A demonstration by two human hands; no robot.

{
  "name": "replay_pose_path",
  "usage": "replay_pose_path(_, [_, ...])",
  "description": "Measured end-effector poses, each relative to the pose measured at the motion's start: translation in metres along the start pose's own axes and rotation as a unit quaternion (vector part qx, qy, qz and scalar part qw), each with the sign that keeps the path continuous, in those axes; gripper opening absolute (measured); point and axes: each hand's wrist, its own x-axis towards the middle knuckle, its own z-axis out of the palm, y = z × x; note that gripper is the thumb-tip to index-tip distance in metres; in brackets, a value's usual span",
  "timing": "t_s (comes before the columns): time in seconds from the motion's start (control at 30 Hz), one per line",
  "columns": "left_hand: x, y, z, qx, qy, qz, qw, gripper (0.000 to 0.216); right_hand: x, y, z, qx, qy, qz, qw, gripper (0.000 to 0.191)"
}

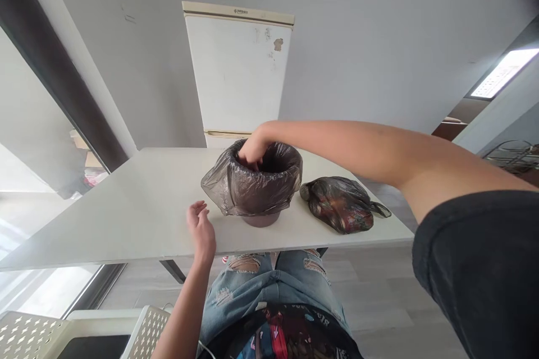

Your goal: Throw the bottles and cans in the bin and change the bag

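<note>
Bag-lined bin (256,195) at frame centre, on bench (147,202). Right hand (254,148) inside its mouth; grip hidden, can't tell. Left hand (201,230) left of bin, grip slack, released. Filled dark bag (342,205) right of centre.

Seemingly a home — scuffed fridge (238,76), white table (135,202), grey floor (374,297)

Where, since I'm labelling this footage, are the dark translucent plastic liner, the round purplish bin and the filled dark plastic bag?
Liner (263,192): head view, draped front side.
Bin (261,221): head view, exposed lower wall.
Filled bag (342,207): head view, bulging middle.
</note>
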Motion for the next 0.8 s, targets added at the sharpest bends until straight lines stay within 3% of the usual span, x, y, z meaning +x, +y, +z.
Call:
replay_pose_path(0.07, [-0.002,0.017,-0.002,0.012,0.064,0.058,0.996,0.022,-0.023,0.006,-0.019,0.003,-0.057,-0.033,0.998,0.02])
replay_pose_path(0.13, [-0.003,0.042,0.0,0.018,0.065,0.135,0.989,0.029,-0.06,0.017,-0.024,0.034,0.09,-0.056,0.994,0.021])
replay_pose_path(0.2, [-0.002,0.066,0.008,0.002,-0.008,0.181,0.983,0.038,-0.099,0.03,-0.01,0.102,0.288,-0.042,0.951,0.024])
replay_pose_path(0.27, [0.002,0.083,0.022,-0.006,-0.096,0.179,0.979,0.045,-0.134,0.042,0.026,0.2,0.431,-0.022,0.879,0.031])
replay_pose_path(0.33, [0.007,0.087,0.039,-0.008,-0.151,0.144,0.978,0.048,-0.157,0.05,0.079,0.302,0.531,0.014,0.791,0.041])
replay_pose_path(0.37, [0.008,0.085,0.047,-0.009,-0.17,0.121,0.978,0.05,-0.163,0.052,0.11,0.344,0.564,0.041,0.749,0.047])
replay_pose_path(0.43, [0.011,0.077,0.059,-0.01,-0.203,0.074,0.976,0.054,-0.164,0.048,0.174,0.412,0.566,0.087,0.709,0.065])
replay_pose_path(0.53, [0.013,0.062,0.066,-0.011,-0.237,0.044,0.971,0.06,-0.144,0.023,0.258,0.427,0.523,0.164,0.719,0.101])
replay_pose_path(0.63, [0.023,0.049,0.062,-0.048,-0.215,0.057,0.974,0.064,-0.114,-0.014,0.308,0.341,0.506,0.264,0.747,0.134])
replay_pose_path(0.73, [0.042,0.033,0.055,-0.05,-0.161,0.041,0.985,0.066,-0.091,-0.039,0.326,0.225,0.497,0.293,0.785,0.122])
replay_pose_path(0.8, [0.053,0.022,0.052,-0.011,-0.166,0.021,0.986,0.067,-0.081,-0.043,0.327,0.175,0.491,0.305,0.797,0.113])
